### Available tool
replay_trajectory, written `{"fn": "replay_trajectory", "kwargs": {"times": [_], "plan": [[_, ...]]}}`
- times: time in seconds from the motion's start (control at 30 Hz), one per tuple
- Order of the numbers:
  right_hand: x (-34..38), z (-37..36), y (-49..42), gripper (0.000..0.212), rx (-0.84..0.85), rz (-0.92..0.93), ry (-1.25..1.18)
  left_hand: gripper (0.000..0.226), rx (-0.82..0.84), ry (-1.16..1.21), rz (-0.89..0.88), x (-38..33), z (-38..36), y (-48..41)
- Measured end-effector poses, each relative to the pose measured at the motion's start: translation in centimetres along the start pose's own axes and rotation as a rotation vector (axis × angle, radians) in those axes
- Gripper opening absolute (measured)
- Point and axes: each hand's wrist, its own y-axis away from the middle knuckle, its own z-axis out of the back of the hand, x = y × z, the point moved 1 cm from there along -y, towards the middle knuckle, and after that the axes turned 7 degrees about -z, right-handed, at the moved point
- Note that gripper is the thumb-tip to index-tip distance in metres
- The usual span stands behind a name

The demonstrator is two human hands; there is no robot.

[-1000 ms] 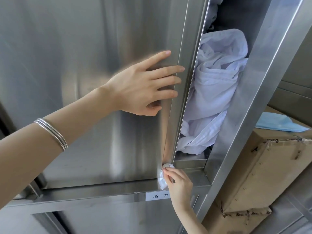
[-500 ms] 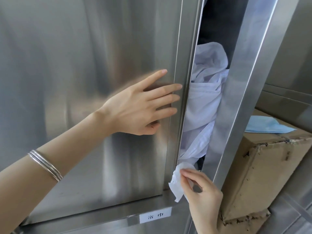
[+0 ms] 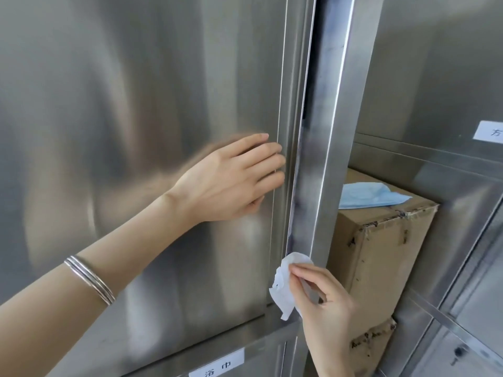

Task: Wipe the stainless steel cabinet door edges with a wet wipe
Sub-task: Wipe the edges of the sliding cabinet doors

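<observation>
The stainless steel cabinet door (image 3: 136, 131) fills the left of the view, its right edge (image 3: 295, 159) almost against the upright frame post (image 3: 326, 159). My left hand (image 3: 231, 183) lies flat on the door beside that edge, fingers straight. My right hand (image 3: 324, 303) pinches a crumpled white wet wipe (image 3: 285, 284) and holds it against the bottom of the door edge, where door and post meet.
A cardboard box (image 3: 381, 257) with a blue face mask (image 3: 367, 195) on top sits in the open compartment to the right. White labels (image 3: 217, 365) mark the shelf rail below the door, and another label (image 3: 490, 133) sits at far right.
The door has swung nearly closed under my left hand, hiding the white cloth inside. My right hand with the wipe has stayed at the lower end of the door edge.
</observation>
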Motion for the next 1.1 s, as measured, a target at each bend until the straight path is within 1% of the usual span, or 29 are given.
{"fn": "replay_trajectory", "kwargs": {"times": [0.17,0.3,0.63,0.7,0.77,0.83,0.93,1.03,1.1], "plan": [[-0.3,0.8,-0.1,0.03,-0.014,-0.022,0.03,0.024,0.024,-0.01,-0.008,-0.4,-0.7,-1.5],[-0.3,1.0,-0.1,0.036,-0.012,-0.05,0.039,0.023,0.023,-0.009,-0.008,-0.3,-0.8,-1.5],[1.3,0.7,-1.0,0.024,-0.012,-0.018,0.086,0.023,0.059,-0.004,-0.007,-0.3,-0.4,-1.5],[2.0,0.8,-1.2,0.023,-0.009,-0.006,0.112,0.022,0.048,0.037,-0.021,-0.3,0.0,-1.5],[2.8,1.2,-1.3,0.023,-0.015,-0.005,0.132,0.02,0.016,0.133,-0.023,-0.5,0.7,-1.4],[3.4,1.9,-1.1,0.024,-0.019,-0.015,0.132,0.02,-0.005,0.226,0.027,-1.1,1.6,-0.8],[3.9,3.4,-0.3,0.023,-0.005,-0.019,0.12,0.023,-0.001,0.282,0.136,-4.0,3.5,0.5],[4.2,4.9,1.6,0.021,0.053,-0.041,0.119,0.027,-0.001,0.353,0.267,-8.0,6.4,1.6],[4.4,6.1,3.2,0.022,0.098,-0.053,0.113,0.03,0.032,0.386,0.379,-10.8,8.6,2.6]]}}
